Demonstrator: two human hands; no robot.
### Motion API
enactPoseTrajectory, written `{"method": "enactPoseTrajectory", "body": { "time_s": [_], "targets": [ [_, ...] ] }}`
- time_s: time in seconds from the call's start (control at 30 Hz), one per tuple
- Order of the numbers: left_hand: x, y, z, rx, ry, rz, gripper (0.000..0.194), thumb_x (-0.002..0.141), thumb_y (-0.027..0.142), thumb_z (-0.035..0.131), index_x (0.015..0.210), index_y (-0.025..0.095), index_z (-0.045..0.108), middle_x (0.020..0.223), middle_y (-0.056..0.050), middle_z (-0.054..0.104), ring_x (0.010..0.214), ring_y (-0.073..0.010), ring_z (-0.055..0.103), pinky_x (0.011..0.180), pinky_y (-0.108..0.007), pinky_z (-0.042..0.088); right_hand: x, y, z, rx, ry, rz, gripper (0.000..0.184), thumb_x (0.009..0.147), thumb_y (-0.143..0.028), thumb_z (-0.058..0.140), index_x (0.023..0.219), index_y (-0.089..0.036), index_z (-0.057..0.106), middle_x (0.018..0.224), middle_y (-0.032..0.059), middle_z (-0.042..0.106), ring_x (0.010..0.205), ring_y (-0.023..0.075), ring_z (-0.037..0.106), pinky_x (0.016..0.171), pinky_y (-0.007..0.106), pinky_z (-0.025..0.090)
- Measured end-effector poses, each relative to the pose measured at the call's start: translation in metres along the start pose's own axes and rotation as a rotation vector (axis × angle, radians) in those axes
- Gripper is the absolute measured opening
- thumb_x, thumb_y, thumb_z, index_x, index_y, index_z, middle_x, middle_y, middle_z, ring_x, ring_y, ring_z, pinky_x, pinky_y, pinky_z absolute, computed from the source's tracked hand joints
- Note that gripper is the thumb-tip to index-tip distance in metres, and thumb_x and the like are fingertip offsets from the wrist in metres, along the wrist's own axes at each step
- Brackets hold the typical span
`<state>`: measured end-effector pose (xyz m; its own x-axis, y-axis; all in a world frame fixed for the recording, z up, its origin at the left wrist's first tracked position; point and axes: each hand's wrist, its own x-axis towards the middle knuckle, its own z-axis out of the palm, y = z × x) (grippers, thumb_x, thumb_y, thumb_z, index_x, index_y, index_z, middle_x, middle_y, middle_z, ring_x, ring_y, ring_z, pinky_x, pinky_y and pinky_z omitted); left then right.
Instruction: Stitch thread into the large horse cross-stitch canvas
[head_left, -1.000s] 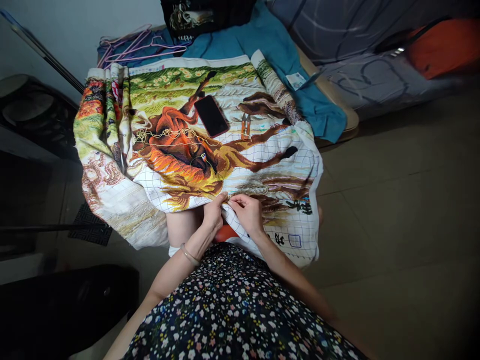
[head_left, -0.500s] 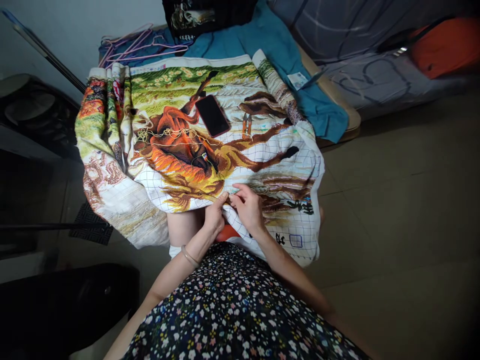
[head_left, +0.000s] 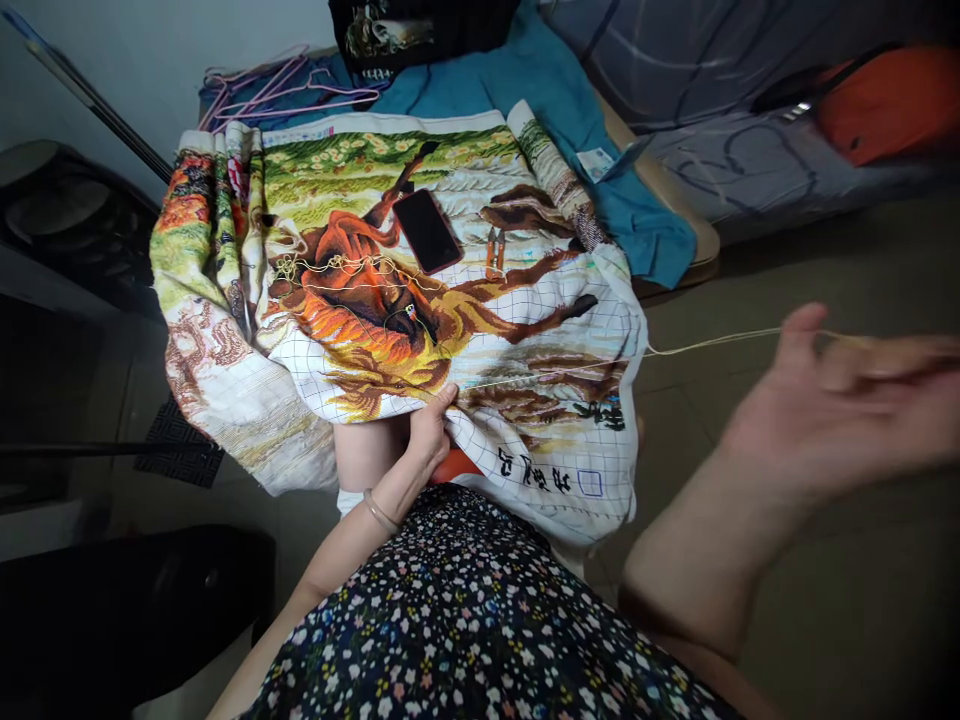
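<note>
Thread (head_left: 724,340), pale and thin, stretches in a nearly straight line from just beside our left thumb, across the lower right of the stitched cloth (head_left: 300,180) and past its edge, to our right hand (head_left: 840,410). That hand is out beyond the cloth near the right side of our view, blurred and turned with its fingers curled. Its grip is closed on the thread; we cannot tell whether a needle is there too, since the fingertips are too unclear.

Our left hand (head_left: 429,430) grips the near edge of the cloth, thumb pressed on top and fingers beneath, with a bangle (head_left: 380,511) on the wrist. The cloth spreads over our lap and ahead of us, its left part falling in folds and its far right corner rolled up. We see brown and orange horses worked on it, with grid lines on the paler parts.

Lying on the cloth, we have a dark-screened phone (head_left: 428,232), orange-handled snips (head_left: 495,255) just right of it, and a loose yellow tangle of yarn (head_left: 337,265) to its left. Beyond the cloth lie teal fabric (head_left: 652,230), pink hangers (head_left: 300,92) and a black bag (head_left: 427,35).
</note>
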<state>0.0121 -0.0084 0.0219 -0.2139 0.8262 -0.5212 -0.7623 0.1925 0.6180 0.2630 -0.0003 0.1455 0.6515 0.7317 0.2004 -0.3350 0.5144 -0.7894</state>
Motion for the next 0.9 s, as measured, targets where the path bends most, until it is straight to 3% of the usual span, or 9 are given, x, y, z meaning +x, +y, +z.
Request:
{"method": "enactPoseTrajectory", "body": {
  "time_s": [0.07, 0.13, 0.23, 0.3, 0.53, 0.9],
  "targets": [
    [-0.001, 0.0, 0.001, -0.008, 0.005, -0.012, 0.042, 0.05, 0.02, 0.088, 0.088, 0.014, 0.069, 0.091, -0.007, 0.073, 0.107, -0.0232, 0.064, 0.103, -0.037, 0.041, -0.02, 0.02, 0.01, -0.095, -0.072, -0.064, 0.022, 0.091, -0.023, 0.057, 0.071, -0.031, 0.061, 0.054, -0.0099, 0.052, 0.043, 0.0064, 0.045, 0.074, 0.03, 0.056],
    [-0.001, 0.001, 0.002, -0.01, 0.008, -0.019, 0.041, 0.05, 0.019, 0.087, 0.087, 0.014, 0.069, 0.087, -0.006, 0.073, 0.105, -0.0229, 0.065, 0.102, -0.037, 0.042, -0.052, 0.052, 0.021, -0.21, -0.287, 0.136, 0.017, 0.085, -0.028, 0.065, 0.071, -0.025, 0.057, 0.045, -0.0105, 0.039, 0.037, 0.0076, 0.035, 0.052, 0.027, 0.053],
    [-0.001, 0.002, 0.002, -0.005, 0.008, -0.009, 0.039, 0.05, 0.019, 0.087, 0.084, 0.015, 0.069, 0.08, -0.004, 0.071, 0.098, -0.0219, 0.066, 0.098, -0.036, 0.044, -0.096, 0.098, 0.028, -0.525, -0.617, 0.456, 0.012, 0.083, -0.033, 0.063, 0.082, -0.021, 0.061, 0.047, -0.0081, 0.047, 0.038, 0.0088, 0.042, 0.038, 0.021, 0.039],
    [-0.002, 0.003, 0.003, 0.01, 0.009, -0.009, 0.038, 0.051, 0.019, 0.086, 0.084, 0.015, 0.069, 0.077, -0.003, 0.071, 0.095, -0.0214, 0.066, 0.097, -0.036, 0.044, -0.114, 0.117, 0.027, -0.713, -0.746, 0.505, 0.018, 0.084, -0.033, 0.057, 0.09, -0.018, 0.065, 0.054, -0.0046, 0.056, 0.039, 0.0087, 0.045, 0.039, 0.021, 0.037],
    [-0.004, 0.005, 0.005, 0.018, 0.014, -0.03, 0.038, 0.051, 0.018, 0.086, 0.084, 0.015, 0.068, 0.078, -0.003, 0.071, 0.089, -0.0199, 0.067, 0.092, -0.035, 0.045, -0.121, 0.126, 0.024, -0.887, -0.77, 0.381, 0.032, 0.084, -0.034, 0.051, 0.096, -0.014, 0.072, 0.054, -0.0008, 0.06, 0.042, 0.0106, 0.048, 0.045, 0.022, 0.04],
    [-0.003, 0.004, 0.006, 0.008, 0.036, -0.037, 0.032, 0.051, 0.016, 0.085, 0.077, 0.015, 0.067, 0.072, -0.002, 0.069, 0.089, -0.0194, 0.066, 0.093, -0.035, 0.045, -0.122, 0.125, 0.033, -0.954, -0.76, 0.307, 0.028, 0.08, -0.028, 0.051, 0.089, -0.015, 0.074, 0.049, 0.0014, 0.06, 0.049, 0.016, 0.057, 0.048, 0.025, 0.042]
  ]
}}
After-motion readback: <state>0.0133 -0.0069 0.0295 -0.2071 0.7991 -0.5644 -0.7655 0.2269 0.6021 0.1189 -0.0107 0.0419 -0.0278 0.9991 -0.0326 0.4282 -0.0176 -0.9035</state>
